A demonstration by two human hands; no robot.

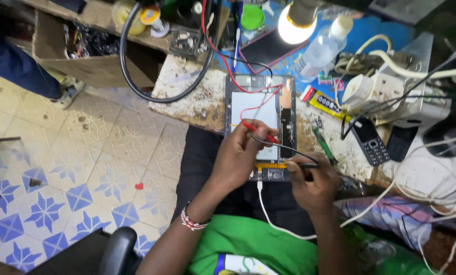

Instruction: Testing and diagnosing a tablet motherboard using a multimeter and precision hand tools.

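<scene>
I see an opened tablet point(259, 107) lying back-side up on the worn bench point(187, 91), its near end over the bench edge above my lap. Its white inner panel and dark board strip are exposed.

My left hand point(236, 158) is closed around a red probe point(258, 130), pinched between thumb and fingers, the probe lying across the lower part of the tablet. A red lead point(223, 56) runs from that area up over the tablet to the back of the bench.

My right hand point(312, 181) pinches a black probe point(302, 164) held nearly level, pointing left at the yellow strip point(271, 166) along the tablet's near end. Whether the tip touches the strip, I cannot tell. A black lead point(281, 147) curves away between the two hands.

A white cable point(269, 214) hangs from the tablet's near edge across my lap.

To the right of the tablet lie a green screwdriver point(324, 145), a keypad phone point(370, 144) and a second dark phone point(401, 142). A clear bottle point(322, 48) and a lit lamp point(295, 25) stand behind the tablet. A white power strip point(370, 89) with tangled cords sits at the right.
</scene>
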